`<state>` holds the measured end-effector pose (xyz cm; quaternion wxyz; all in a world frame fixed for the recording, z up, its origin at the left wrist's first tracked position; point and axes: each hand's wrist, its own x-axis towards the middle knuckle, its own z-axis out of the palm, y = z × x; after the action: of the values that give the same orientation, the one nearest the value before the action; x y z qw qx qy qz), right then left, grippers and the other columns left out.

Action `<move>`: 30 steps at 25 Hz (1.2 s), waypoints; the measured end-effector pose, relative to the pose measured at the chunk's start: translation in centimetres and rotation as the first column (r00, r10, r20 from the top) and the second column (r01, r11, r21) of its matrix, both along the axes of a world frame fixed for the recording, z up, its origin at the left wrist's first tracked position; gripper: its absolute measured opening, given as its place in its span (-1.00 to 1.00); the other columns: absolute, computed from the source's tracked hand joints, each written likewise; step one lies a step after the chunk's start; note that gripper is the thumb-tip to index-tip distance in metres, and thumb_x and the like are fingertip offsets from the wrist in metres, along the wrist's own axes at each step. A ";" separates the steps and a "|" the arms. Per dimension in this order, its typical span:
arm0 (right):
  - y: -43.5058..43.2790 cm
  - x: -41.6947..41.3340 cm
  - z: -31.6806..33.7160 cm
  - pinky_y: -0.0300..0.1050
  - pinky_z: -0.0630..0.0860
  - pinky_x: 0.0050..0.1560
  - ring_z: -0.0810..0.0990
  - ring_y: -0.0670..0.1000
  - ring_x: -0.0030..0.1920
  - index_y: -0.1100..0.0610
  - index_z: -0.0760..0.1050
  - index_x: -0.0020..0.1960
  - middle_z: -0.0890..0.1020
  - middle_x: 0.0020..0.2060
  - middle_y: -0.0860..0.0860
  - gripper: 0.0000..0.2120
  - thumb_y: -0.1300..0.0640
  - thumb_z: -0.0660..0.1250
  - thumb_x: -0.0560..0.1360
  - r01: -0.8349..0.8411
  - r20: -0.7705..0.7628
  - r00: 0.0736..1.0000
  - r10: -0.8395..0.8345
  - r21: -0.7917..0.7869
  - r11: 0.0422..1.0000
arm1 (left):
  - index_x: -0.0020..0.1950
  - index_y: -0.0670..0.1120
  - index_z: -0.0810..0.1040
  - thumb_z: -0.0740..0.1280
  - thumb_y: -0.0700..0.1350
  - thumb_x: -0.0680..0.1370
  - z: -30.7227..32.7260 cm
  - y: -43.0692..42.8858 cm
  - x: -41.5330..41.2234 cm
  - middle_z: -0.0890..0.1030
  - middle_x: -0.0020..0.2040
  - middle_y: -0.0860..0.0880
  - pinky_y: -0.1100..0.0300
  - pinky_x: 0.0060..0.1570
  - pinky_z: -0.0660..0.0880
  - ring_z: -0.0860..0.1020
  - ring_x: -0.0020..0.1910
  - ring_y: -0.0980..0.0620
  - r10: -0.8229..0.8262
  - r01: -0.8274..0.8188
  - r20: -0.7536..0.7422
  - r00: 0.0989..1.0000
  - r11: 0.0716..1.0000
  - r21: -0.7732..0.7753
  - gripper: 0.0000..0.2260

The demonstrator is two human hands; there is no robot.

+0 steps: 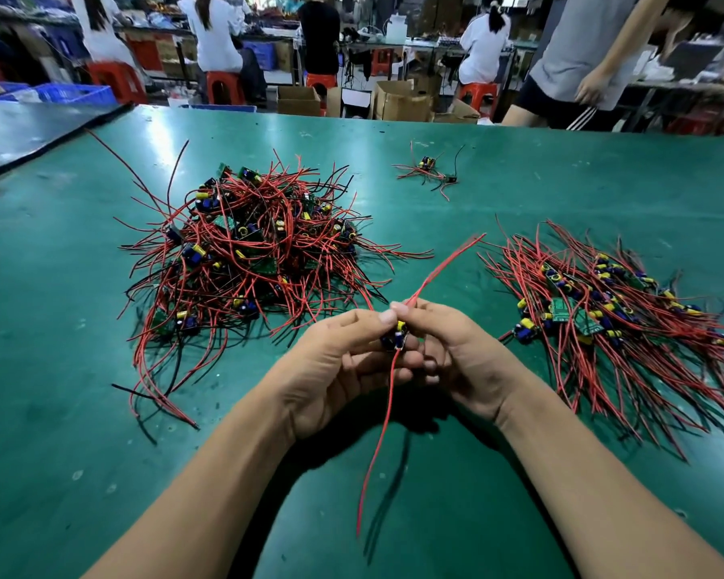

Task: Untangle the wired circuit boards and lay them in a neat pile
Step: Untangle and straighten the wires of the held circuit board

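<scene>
A small circuit board (397, 337) with yellow and blue parts sits between my two hands above the green table (59, 328). My left hand (343, 369) grips the board from the left. My right hand (456, 357) pinches its red wires (444, 265), which stick up and to the right. Another red wire (377, 445) hangs down from the board toward me. A big tangled heap of wired boards (251, 252) lies at the left. The laid-out pile of boards (611, 319), wires fanned toward me, lies at the right.
A small separate clump of boards and wires (429, 171) lies farther back on the table. A black mat (26, 135) covers the far left corner. A person (582, 64) stands past the far right edge. Seated people, red stools and cardboard boxes (398, 100) fill the background.
</scene>
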<state>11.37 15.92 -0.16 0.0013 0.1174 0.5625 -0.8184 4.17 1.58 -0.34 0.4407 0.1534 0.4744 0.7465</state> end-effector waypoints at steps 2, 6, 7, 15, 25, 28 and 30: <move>0.2 -0.3 -0.4 -0.36 0.24 -0.60 0.38 -0.16 -0.55 0.03 0.53 -0.20 0.51 -0.42 -0.03 -0.83 0.00 0.49 0.38 0.085 -0.006 0.996 -0.085 0.042 0.995 | -0.10 -0.15 0.50 0.46 -0.12 0.37 -0.3 0.1 -0.3 0.67 -0.18 -0.18 0.14 -0.28 0.62 0.68 -0.30 -0.08 0.040 -0.041 -0.025 0.999 0.999 -0.013 -0.79; 0.6 -0.6 -0.9 -0.34 0.18 -0.58 0.25 -0.13 -0.52 0.12 0.65 -0.17 0.44 -0.42 -0.01 -0.83 0.03 0.51 0.34 0.204 -0.054 0.978 -0.200 0.082 0.976 | -0.07 -0.16 0.58 0.49 -0.15 0.33 -0.4 0.2 -0.1 0.67 -0.21 -0.20 0.15 -0.28 0.63 0.67 -0.34 -0.10 0.033 -0.042 -0.097 0.995 0.994 -0.098 -0.77; 0.7 -0.6 -0.9 -0.34 0.16 -0.59 0.23 -0.15 -0.54 0.13 0.67 -0.16 0.43 -0.45 -0.02 -0.82 0.02 0.50 0.35 0.216 -0.064 0.975 -0.211 0.093 0.972 | -0.09 -0.15 0.63 0.47 -0.18 0.36 -0.4 0.3 0.0 0.67 -0.23 -0.21 0.16 -0.31 0.63 0.66 -0.36 -0.10 0.025 -0.038 -0.114 0.993 0.993 -0.115 -0.85; -0.4 -0.5 -0.7 -0.29 0.40 -0.56 0.47 -0.11 -0.55 0.10 0.69 -0.08 0.57 -0.41 0.03 -0.78 0.00 0.35 0.58 0.136 -0.024 0.991 -0.135 0.065 0.989 | -0.18 -0.17 0.59 0.36 -0.21 0.55 -0.6 1.0 0.7 0.66 -0.26 -0.20 0.16 -0.41 0.60 0.65 -0.39 -0.08 0.122 -0.149 -0.193 0.974 0.980 -0.132 -0.89; -1.0 -0.3 -0.7 -0.19 0.45 -0.49 0.40 -0.01 -0.49 0.23 0.67 -0.03 0.48 -0.32 0.19 -0.70 0.00 0.32 0.62 0.042 0.051 0.997 -0.051 0.163 0.986 | -0.18 -0.22 0.65 0.25 -0.30 0.59 -0.8 0.7 0.5 0.59 -0.35 -0.20 0.20 -0.46 0.55 0.56 -0.47 -0.08 0.086 -0.112 -0.193 0.977 0.986 -0.125 -0.78; -0.7 -0.6 -0.9 -0.19 0.41 -0.48 0.36 0.02 -0.49 0.19 0.68 -0.03 0.43 -0.44 0.10 -0.73 0.04 0.29 0.64 0.075 0.042 0.996 -0.083 0.166 0.983 | -0.21 -0.18 0.68 0.28 -0.28 0.58 -0.8 0.8 0.5 0.63 -0.31 -0.23 0.16 -0.41 0.60 0.62 -0.42 -0.12 0.069 -0.097 -0.191 0.979 0.985 -0.145 -0.77; -0.5 -1.0 -1.1 -0.13 0.39 -0.39 0.38 0.04 -0.43 0.23 0.67 0.02 0.47 -0.37 0.15 -0.72 0.04 0.30 0.64 0.119 0.025 0.992 -0.126 0.193 0.974 | -0.20 -0.20 0.68 0.31 -0.26 0.57 -0.6 0.7 0.4 0.63 -0.28 -0.25 0.15 -0.39 0.61 0.62 -0.41 -0.12 0.067 -0.092 -0.169 0.983 0.986 -0.143 -0.80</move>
<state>10.41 15.46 -1.30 -0.0497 0.1666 0.6300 -0.7569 4.56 2.31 -0.98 0.3804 0.1613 0.5693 0.7108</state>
